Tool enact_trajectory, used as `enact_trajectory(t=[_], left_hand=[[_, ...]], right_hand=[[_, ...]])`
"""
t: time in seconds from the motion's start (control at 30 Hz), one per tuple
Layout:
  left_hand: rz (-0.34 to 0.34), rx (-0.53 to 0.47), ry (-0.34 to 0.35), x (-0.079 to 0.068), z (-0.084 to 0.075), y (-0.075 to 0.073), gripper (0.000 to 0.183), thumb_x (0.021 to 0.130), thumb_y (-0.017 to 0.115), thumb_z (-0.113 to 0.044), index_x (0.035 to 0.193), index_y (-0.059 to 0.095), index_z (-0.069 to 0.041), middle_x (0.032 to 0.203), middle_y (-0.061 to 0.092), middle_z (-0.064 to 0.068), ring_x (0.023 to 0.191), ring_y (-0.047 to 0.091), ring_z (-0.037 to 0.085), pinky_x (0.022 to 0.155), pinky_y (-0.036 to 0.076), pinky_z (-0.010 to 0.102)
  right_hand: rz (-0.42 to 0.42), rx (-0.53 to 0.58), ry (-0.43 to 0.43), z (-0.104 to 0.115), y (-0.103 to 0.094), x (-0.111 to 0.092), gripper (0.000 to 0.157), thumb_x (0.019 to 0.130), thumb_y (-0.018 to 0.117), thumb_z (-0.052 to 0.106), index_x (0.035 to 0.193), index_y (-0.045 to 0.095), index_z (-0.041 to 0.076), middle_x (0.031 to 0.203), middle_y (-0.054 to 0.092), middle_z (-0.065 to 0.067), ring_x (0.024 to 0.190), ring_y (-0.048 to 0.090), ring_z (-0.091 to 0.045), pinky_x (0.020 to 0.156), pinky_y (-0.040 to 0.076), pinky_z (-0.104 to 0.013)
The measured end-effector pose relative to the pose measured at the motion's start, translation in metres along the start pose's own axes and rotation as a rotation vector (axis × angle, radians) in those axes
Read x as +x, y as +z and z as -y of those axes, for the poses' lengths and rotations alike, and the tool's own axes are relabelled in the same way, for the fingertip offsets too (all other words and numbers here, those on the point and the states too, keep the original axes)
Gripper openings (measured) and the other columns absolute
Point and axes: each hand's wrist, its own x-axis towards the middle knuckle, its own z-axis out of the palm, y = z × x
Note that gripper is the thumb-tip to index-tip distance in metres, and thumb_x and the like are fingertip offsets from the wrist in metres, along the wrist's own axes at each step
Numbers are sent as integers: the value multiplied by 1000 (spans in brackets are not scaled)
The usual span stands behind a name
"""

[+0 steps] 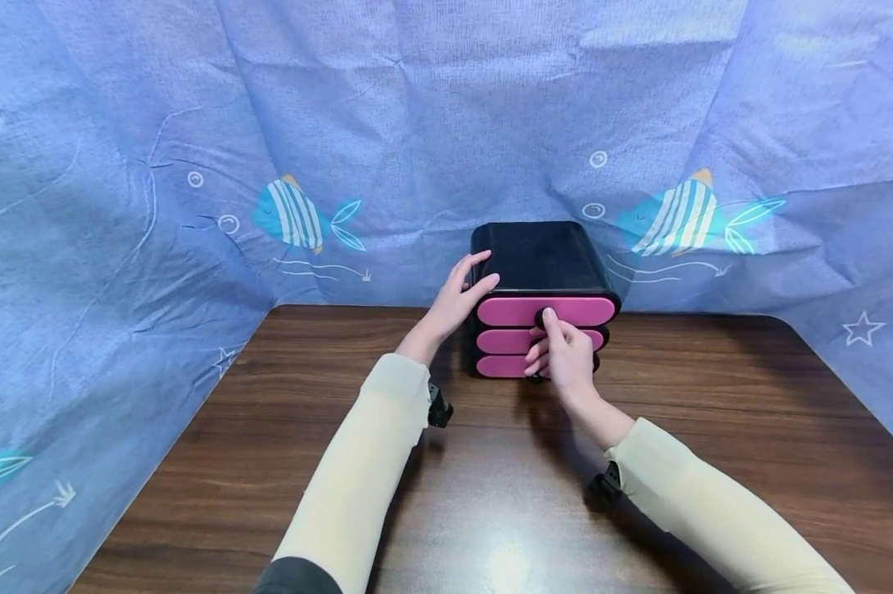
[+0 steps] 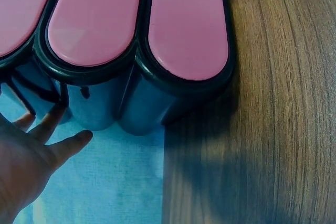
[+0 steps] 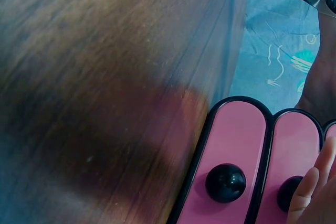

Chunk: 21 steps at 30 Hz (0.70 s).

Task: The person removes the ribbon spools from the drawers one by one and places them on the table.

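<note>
A small black drawer unit (image 1: 539,254) with three pink drawer fronts stands at the far side of the table. My right hand (image 1: 571,359) pinches the round black knob (image 1: 540,319) of the top drawer between thumb and index finger, the other fingers loosely bent below. Along the unit's upper left side lies my left hand (image 1: 452,304), its fingers extended and its thumb by the top front edge. The left wrist view shows that hand (image 2: 23,163) at the unit's side. In the right wrist view, the bottom drawer's knob (image 3: 226,183) and middle drawer's knob (image 3: 290,193) show.
The brown wooden table (image 1: 328,396) spreads out around the unit. Behind it hangs a blue cloth (image 1: 432,124) printed with striped fish, close to the unit's back. Black wrist cameras sit on both sleeves.
</note>
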Motion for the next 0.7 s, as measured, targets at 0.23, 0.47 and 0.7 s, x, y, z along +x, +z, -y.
enact_trajectory(t=[0.23,0.47,0.7], left_hand=[[15,-10,5,0,-1,1,55,99,51,-41,150,37,-26,161,11,9,145,16,22,111,25,42],[32,-19,3,1,1,-1,56,99,51,-43,150,36,-27,161,9,9,145,15,23,111,24,45],[42,-34,3,2,2,-1,56,99,50,-41,151,35,-26,162,7,9,146,12,22,112,23,44]], right_hand=[[-15,55,-8,-1,-1,-4,58,103,45,42,95,63,-13,49,57,1,38,56,-9,42,46,-25],[0,120,-4,1,-4,-18,56,103,47,35,98,61,-19,50,56,-2,39,54,-10,43,49,-26],[-2,104,4,3,-11,-34,55,103,48,33,97,61,-20,50,55,-4,39,52,-11,44,50,-27]])
